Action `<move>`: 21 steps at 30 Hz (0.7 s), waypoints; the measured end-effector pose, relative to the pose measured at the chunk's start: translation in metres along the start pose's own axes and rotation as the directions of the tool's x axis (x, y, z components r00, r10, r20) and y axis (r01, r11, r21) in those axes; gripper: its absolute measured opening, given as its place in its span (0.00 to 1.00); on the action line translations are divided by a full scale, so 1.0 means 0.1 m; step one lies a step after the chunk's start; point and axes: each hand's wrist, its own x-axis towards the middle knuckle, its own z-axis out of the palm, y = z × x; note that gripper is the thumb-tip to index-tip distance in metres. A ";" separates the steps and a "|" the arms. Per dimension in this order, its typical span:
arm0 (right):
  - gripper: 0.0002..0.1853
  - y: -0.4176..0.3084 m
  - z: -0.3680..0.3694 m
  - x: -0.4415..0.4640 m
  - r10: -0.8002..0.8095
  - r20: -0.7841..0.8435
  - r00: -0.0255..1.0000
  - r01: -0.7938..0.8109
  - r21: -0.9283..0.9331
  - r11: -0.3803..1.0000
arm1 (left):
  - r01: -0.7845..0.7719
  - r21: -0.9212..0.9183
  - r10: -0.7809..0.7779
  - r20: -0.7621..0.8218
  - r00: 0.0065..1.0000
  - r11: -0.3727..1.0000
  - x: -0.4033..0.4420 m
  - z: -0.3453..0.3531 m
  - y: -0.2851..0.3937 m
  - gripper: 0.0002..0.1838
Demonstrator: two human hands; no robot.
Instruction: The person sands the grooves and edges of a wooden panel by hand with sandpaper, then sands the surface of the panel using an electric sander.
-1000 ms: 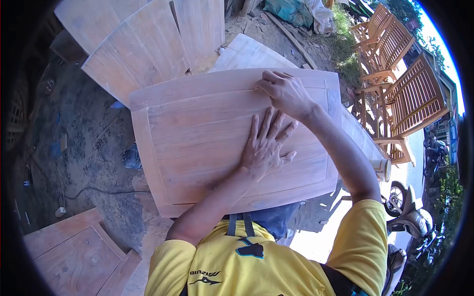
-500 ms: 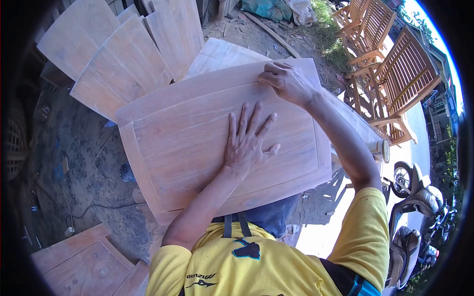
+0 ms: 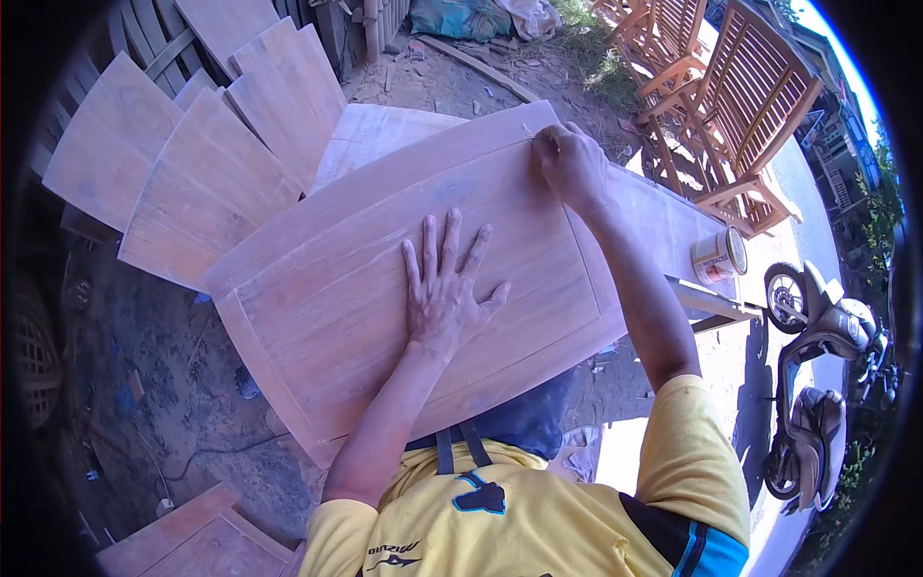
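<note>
A framed wooden panel [image 3: 336, 298] with a curved edge and grooves around its inner board lies tilted across my lap, covering part of the work table. My left hand [image 3: 444, 303] rests flat on the middle of it, fingers spread. At the panel's upper right corner my right hand [image 3: 574, 168] is closed, its fingertips pressed together at the groove between frame and inner board. Whatever sits in those fingertips is too small or hidden to make out.
Several wooden panels [image 3: 207, 178] lean at the left. Behind the panel, a table [image 3: 663, 207] carries a tin can [image 3: 719, 255]. Slatted wooden chairs [image 3: 760, 91] and a motorbike [image 3: 817, 356] stand on the right. Another panel [image 3: 207, 539] lies at lower left; a cable [image 3: 231, 450] crosses the ground.
My right hand has slid along the groove toward the panel's right corner. My left hand stays spread on the board. The view has shifted, showing more of the table and the can.
</note>
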 end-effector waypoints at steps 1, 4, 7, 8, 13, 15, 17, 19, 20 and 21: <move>0.10 -0.01 0.00 -0.06 0.014 0.002 1.000 -0.014 0.015 1.000 | 0.002 0.009 -0.002 -0.004 1.000 1.000 0.00 0.00 0.00 0.50; 0.11 -0.06 -0.09 -0.34 0.071 0.043 0.997 -0.070 -0.014 0.997 | 0.008 0.017 -0.008 0.007 1.000 1.000 0.00 0.01 0.00 0.50; 0.10 -0.06 0.06 -0.19 0.084 0.011 0.996 -0.083 -0.052 0.995 | 0.016 0.036 -0.016 0.010 1.000 0.999 0.02 0.03 -0.01 0.50; 0.10 -0.06 0.13 -0.12 0.067 -0.053 0.996 -0.070 -0.050 0.996 | 0.013 0.049 -0.013 0.013 1.000 0.999 0.02 0.03 0.00 0.51; 0.11 -0.06 -0.03 -0.19 0.094 0.043 0.995 -0.090 -0.073 0.993 | -0.004 0.063 0.003 0.006 1.000 0.998 0.01 0.03 -0.01 0.51; 0.11 -0.03 -0.05 -0.17 0.098 0.101 0.990 -0.091 -0.069 0.993 | 0.002 0.055 -0.001 -0.007 1.000 0.998 0.05 0.04 -0.01 0.51; 0.11 -0.03 0.04 -0.14 0.055 0.000 0.998 -0.055 -0.063 0.997 | -0.008 0.065 0.009 -0.020 1.000 0.998 0.02 0.05 -0.01 0.50; 0.11 -0.02 0.12 0.00 0.024 -0.023 0.999 -0.025 -0.041 0.999 | -0.016 0.069 0.018 -0.017 1.000 0.998 0.01 0.07 0.00 0.49; 0.10 -0.02 0.13 0.02 -0.025 -0.050 0.998 0.023 -0.022 0.999 | -0.015 0.072 0.017 -0.029 0.999 0.997 0.01 0.06 -0.01 0.49; 0.09 0.02 0.13 -0.09 -0.030 -0.087 0.996 0.033 0.036 0.999 | -0.025 0.075 0.026 -0.021 0.999 0.997 0.00 0.05 -0.01 0.49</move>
